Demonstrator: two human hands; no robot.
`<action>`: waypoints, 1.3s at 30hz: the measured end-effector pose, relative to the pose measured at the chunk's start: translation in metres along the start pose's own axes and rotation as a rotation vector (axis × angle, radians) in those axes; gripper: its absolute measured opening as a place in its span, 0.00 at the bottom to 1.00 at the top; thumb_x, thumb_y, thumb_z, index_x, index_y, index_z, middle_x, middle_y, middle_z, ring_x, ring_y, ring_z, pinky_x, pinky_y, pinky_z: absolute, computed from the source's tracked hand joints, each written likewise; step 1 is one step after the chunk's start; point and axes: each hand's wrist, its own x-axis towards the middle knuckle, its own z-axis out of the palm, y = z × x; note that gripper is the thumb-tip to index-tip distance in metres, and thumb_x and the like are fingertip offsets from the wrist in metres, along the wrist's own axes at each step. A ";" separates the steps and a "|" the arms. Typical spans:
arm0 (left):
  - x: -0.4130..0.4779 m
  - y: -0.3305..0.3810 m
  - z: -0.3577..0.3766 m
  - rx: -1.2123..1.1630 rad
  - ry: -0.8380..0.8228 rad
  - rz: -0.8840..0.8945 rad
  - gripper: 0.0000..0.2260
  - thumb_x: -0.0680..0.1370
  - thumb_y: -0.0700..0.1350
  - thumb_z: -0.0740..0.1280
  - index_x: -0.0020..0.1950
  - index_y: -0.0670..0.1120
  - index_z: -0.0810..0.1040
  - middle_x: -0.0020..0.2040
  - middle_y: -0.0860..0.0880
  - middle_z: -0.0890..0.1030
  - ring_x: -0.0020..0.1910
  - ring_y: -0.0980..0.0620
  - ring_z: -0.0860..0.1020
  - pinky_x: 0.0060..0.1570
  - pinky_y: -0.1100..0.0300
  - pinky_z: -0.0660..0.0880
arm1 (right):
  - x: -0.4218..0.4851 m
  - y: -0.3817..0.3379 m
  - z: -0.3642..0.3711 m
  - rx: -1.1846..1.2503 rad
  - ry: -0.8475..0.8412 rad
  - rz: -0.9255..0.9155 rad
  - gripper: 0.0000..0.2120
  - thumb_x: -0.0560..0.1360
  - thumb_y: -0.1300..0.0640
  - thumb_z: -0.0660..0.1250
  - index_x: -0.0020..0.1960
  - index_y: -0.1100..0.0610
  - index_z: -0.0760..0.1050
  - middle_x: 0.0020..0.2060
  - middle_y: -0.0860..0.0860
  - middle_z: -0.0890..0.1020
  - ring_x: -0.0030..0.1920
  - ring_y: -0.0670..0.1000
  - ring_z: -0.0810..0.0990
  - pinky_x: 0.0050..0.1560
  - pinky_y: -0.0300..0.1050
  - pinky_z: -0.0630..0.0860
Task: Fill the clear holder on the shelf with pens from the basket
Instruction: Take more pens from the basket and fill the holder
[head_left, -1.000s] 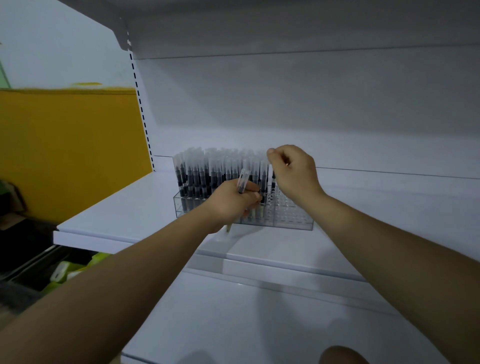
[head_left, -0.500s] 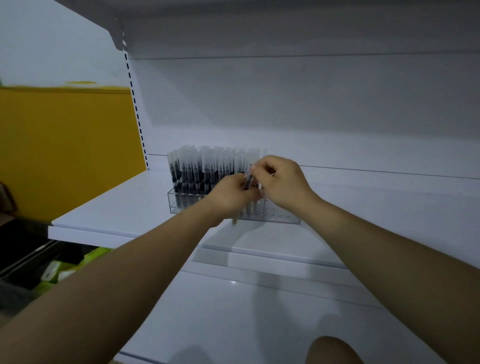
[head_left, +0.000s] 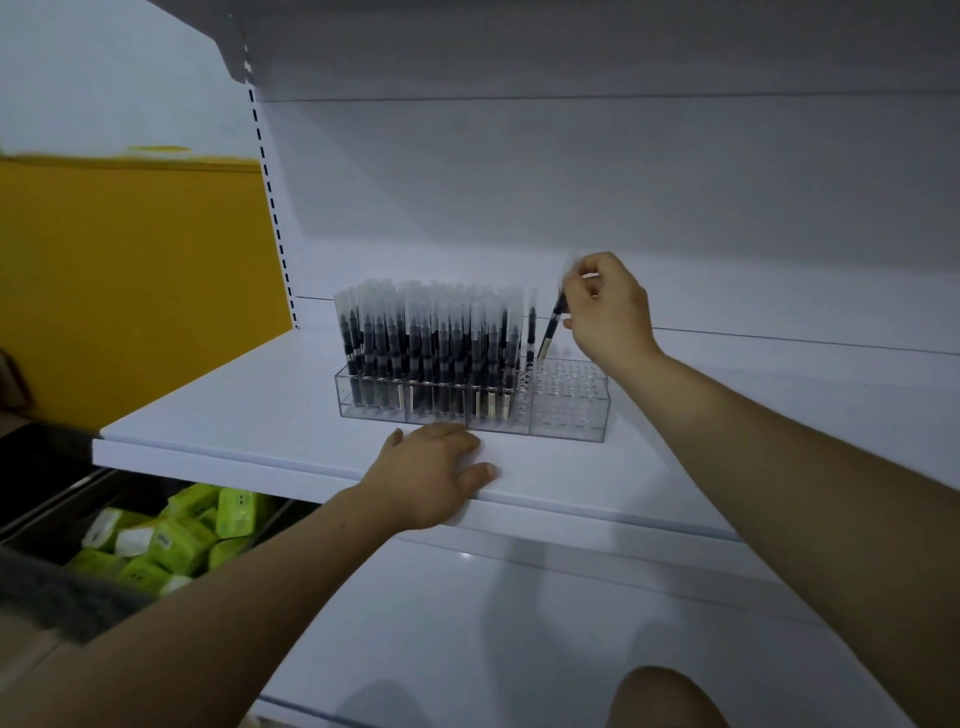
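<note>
No readable text; pen (head_left: 551, 327) labels, green packs (head_left: 176, 540) too blurred

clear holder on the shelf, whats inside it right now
The clear holder has upright capped pens packed across its left and middle; the holes at its right end are empty. The right hand holds another pen tilted above them. Front pens hide the back rows.

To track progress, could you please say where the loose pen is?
Head view, right of centre: the right hand pinches the pen, tilted, over the empty holes of the clear holder.
</note>
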 end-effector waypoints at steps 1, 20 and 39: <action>-0.001 -0.001 0.000 0.015 -0.008 0.002 0.26 0.79 0.63 0.53 0.74 0.53 0.64 0.77 0.53 0.61 0.75 0.52 0.58 0.74 0.45 0.52 | 0.001 0.002 0.002 -0.008 -0.007 0.005 0.03 0.80 0.55 0.60 0.50 0.54 0.71 0.37 0.47 0.78 0.44 0.58 0.81 0.48 0.60 0.80; -0.007 -0.001 0.012 0.107 0.016 0.016 0.25 0.81 0.60 0.46 0.77 0.54 0.57 0.79 0.53 0.54 0.78 0.53 0.50 0.75 0.46 0.46 | 0.020 0.035 0.036 -0.254 -0.098 0.011 0.09 0.81 0.54 0.57 0.55 0.58 0.70 0.37 0.52 0.76 0.35 0.55 0.74 0.39 0.51 0.75; -0.008 0.001 -0.014 -0.069 -0.093 -0.024 0.27 0.80 0.62 0.54 0.75 0.51 0.62 0.77 0.50 0.61 0.75 0.49 0.60 0.73 0.46 0.54 | 0.004 0.007 0.022 -0.453 -0.204 0.095 0.23 0.81 0.47 0.57 0.70 0.60 0.64 0.62 0.57 0.75 0.59 0.58 0.75 0.51 0.43 0.67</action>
